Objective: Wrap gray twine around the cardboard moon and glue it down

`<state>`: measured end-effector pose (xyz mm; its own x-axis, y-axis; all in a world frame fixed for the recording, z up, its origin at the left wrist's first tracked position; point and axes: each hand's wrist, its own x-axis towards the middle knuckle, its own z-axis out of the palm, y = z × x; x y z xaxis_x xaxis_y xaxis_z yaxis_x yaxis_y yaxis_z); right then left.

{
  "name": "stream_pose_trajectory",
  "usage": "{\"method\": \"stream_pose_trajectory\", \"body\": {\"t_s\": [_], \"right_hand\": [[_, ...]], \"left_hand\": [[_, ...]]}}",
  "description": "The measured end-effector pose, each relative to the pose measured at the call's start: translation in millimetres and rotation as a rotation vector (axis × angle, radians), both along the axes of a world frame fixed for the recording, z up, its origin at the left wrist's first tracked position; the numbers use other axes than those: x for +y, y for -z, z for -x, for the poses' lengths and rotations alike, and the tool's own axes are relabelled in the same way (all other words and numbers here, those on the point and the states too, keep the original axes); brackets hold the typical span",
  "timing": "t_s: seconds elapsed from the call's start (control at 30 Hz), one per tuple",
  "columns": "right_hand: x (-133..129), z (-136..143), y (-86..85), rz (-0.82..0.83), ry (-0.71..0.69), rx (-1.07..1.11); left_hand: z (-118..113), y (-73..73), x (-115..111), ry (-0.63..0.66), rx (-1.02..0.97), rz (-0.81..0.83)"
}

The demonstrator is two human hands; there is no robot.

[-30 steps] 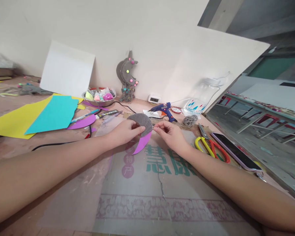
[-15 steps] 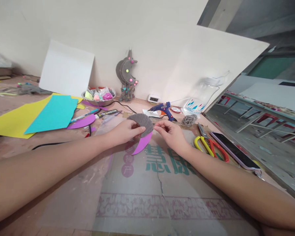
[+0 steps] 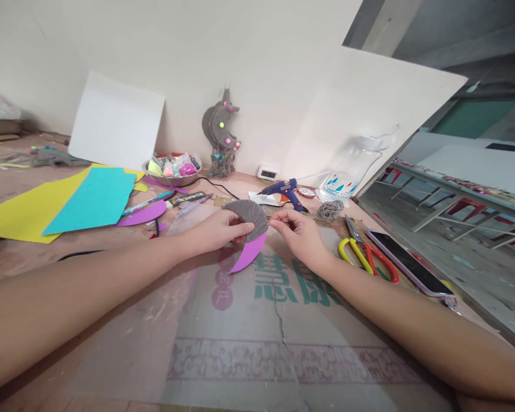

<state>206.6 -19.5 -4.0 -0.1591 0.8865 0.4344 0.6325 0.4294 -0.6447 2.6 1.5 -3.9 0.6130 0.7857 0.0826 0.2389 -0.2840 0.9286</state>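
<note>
A crescent (image 3: 254,220) is held over the printed cardboard (image 3: 240,320); grey cord covers its upper part and its lower tip is bare purple. My left hand (image 3: 223,230) pinches it at the inner curve, thumb on the front. At its right edge, my right hand (image 3: 298,233) has thumb and fingertips pressed together; a thin strand seems to be between them, though it is hard to make out. A ball of grey cord (image 3: 330,210) lies behind my right hand, near a blue glue gun (image 3: 285,189).
Scissors (image 3: 364,254) and a phone (image 3: 412,263) lie at right, a jar (image 3: 352,166) behind. Yellow and turquoise sheets (image 3: 90,200) lie at left, near a bowl (image 3: 171,174) of coloured packets. A decorated moon (image 3: 223,126) hangs on the wall.
The purple tip of the crescent has shifted very slightly downward. Both hands keep nearly the same place and grip.
</note>
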Motion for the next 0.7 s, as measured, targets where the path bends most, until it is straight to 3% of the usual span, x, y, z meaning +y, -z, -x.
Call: {"method": "stream_pose_trajectory", "body": {"t_s": [0.17, 0.3, 0.5, 0.7], "right_hand": [[4, -2, 1.9, -0.015, -0.034, -0.024], [8, -4, 2.4, -0.053, -0.046, -0.061], [2, -4, 0.7, -0.096, 0.021, 0.127], [-4, 4, -4.1, 0.163, -0.145, -0.035]], "left_hand": [[0, 2.3, 1, 0.004, -0.045, 0.028], [-2, 2.8, 1, -0.067, -0.065, 0.044], [-3, -0.3, -2, -0.180, -0.133, 0.171], [-2, -1.2, 0, -0.181, -0.161, 0.115]]}}
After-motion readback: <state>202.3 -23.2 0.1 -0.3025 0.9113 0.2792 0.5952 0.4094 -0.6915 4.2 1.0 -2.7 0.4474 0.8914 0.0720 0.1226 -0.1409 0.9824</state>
